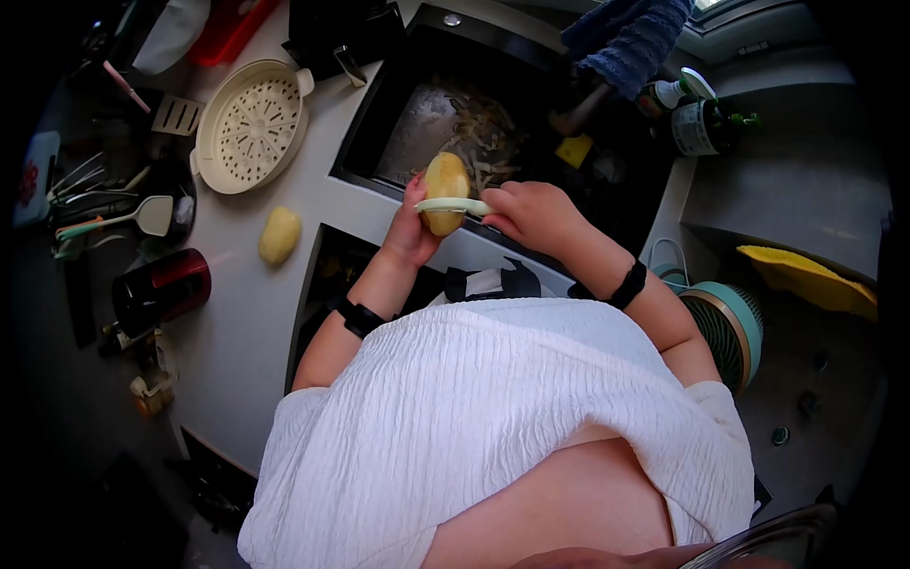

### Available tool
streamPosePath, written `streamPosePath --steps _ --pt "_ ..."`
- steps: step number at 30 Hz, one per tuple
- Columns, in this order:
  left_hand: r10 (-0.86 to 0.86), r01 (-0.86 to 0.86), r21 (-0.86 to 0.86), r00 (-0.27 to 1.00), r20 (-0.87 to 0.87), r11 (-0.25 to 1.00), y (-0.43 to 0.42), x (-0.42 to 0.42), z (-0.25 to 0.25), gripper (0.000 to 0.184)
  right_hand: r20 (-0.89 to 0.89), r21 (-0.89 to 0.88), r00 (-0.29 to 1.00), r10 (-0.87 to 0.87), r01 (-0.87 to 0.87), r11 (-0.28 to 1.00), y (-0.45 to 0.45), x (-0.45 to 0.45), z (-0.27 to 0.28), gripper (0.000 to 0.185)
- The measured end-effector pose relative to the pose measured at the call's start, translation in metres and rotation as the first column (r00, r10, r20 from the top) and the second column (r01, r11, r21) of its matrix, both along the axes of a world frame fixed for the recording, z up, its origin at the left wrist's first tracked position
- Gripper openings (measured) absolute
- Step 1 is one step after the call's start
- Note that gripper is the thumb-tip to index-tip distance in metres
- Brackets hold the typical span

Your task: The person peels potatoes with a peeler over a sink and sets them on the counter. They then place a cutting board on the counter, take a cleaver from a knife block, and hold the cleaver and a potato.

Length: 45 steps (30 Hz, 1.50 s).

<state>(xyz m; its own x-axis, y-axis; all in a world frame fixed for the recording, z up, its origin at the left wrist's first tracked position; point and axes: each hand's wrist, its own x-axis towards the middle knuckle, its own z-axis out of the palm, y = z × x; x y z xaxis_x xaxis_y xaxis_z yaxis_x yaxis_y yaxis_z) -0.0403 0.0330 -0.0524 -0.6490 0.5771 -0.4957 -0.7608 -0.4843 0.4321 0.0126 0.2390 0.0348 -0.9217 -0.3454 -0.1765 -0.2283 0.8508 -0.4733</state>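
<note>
Held upright over the near edge of the dark sink [379, 123] is a partly peeled potato [445, 180], with my left hand [411, 224] closed round its left side. My right hand [534, 216] grips the handle of a pale green peeler [453, 205], whose head lies across the lower part of the potato. Strips of peel [483, 128] lie in the sink beyond. Another pale potato [280, 236] rests on the counter to the left.
On the left counter [237, 322] are a cream strainer [251, 126], a dark red container [162, 289] and utensils. Right of the sink stand bottles [697, 128] below a blue towel [630, 47]. A green fan [725, 332] is at the right.
</note>
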Motion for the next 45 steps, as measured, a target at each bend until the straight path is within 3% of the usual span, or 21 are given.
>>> streamPosePath --steps 4,10,14,17,20,22,23,25,27,30,31,33,36,40,43,45 --pt "0.014 -0.016 -0.039 0.999 -0.033 0.999 0.000 0.001 -0.013 0.054 0.006 0.037 0.998 0.061 -0.061 0.997 0.000 0.003 -0.003 0.024" --pt "-0.045 0.039 -0.047 0.992 -0.122 0.998 -0.005 0.005 -0.011 0.065 0.009 -0.083 0.998 -0.065 0.065 0.994 0.016 -0.012 -0.028 0.027" --pt "-0.105 0.108 0.006 0.977 -0.187 0.994 -0.009 0.010 -0.003 0.067 0.185 0.304 0.888 -0.421 0.356 0.884 0.054 -0.029 -0.075 0.032" --pt "-0.092 0.085 -0.051 0.981 -0.173 0.995 -0.009 0.008 0.007 0.071 0.140 0.320 0.842 -0.521 0.460 0.829 0.057 -0.029 -0.073 0.032" --pt "-0.077 0.061 -0.118 0.988 -0.137 0.991 -0.011 0.001 0.002 0.067 0.097 0.059 0.916 -0.390 0.386 0.921 0.042 -0.020 -0.047 0.030" --pt "-0.062 0.046 -0.128 0.990 -0.128 0.991 -0.013 -0.001 0.003 0.064 0.045 -0.112 0.974 -0.224 0.228 0.967 0.030 -0.010 -0.027 0.026" --pt "-0.067 0.051 -0.127 0.990 -0.124 0.991 -0.014 -0.002 0.002 0.062 -0.013 -0.158 0.990 -0.137 0.134 0.978 0.024 -0.004 -0.020 0.025" --pt "-0.079 0.064 -0.124 0.990 -0.116 0.990 -0.013 -0.003 0.000 0.060 0.087 -0.079 0.996 -0.010 0.017 0.997 0.012 0.003 -0.004 0.024" --pt "-0.114 0.092 -0.140 0.982 -0.153 0.986 -0.012 -0.002 -0.001 0.060 0.159 0.011 0.987 0.012 -0.014 1.000 0.006 0.003 0.003 0.026" --pt "-0.164 0.137 -0.141 0.966 -0.198 0.980 -0.013 -0.001 0.000 0.061 0.072 -0.030 0.997 -0.041 0.044 0.999 0.020 -0.002 -0.016 0.027" --pt "-0.180 0.153 -0.139 0.961 -0.209 0.978 -0.014 0.000 0.000 0.062 0.024 -0.018 0.993 -0.113 0.113 0.993 0.027 -0.006 -0.025 0.028" --pt "-0.222 0.191 -0.151 0.948 -0.227 0.970 -0.017 0.001 -0.001 0.063 0.015 0.193 0.951 -0.308 0.300 0.934 0.045 -0.018 -0.042 0.029" --pt "-0.211 0.177 -0.167 0.954 -0.212 0.970 -0.016 0.004 0.008 0.067 0.050 0.269 0.852 -0.522 0.492 0.828 0.057 -0.029 -0.035 0.031" --pt "-0.121 0.092 -0.151 0.973 -0.199 0.984 -0.016 0.006 0.000 0.068 0.012 0.028 0.915 -0.403 0.403 0.915 0.042 -0.017 -0.032 0.030" --pt "-0.109 0.107 -0.029 0.991 -0.078 0.994 -0.017 0.003 -0.019 0.069 0.098 -0.152 0.965 -0.244 0.257 0.954 0.018 -0.006 -0.014 0.026" --pt "-0.070 0.066 0.060 0.996 0.063 0.996 -0.014 0.003 -0.015 0.066 0.033 -0.235 0.992 -0.126 0.130 0.963 0.005 0.004 -0.017 0.024"
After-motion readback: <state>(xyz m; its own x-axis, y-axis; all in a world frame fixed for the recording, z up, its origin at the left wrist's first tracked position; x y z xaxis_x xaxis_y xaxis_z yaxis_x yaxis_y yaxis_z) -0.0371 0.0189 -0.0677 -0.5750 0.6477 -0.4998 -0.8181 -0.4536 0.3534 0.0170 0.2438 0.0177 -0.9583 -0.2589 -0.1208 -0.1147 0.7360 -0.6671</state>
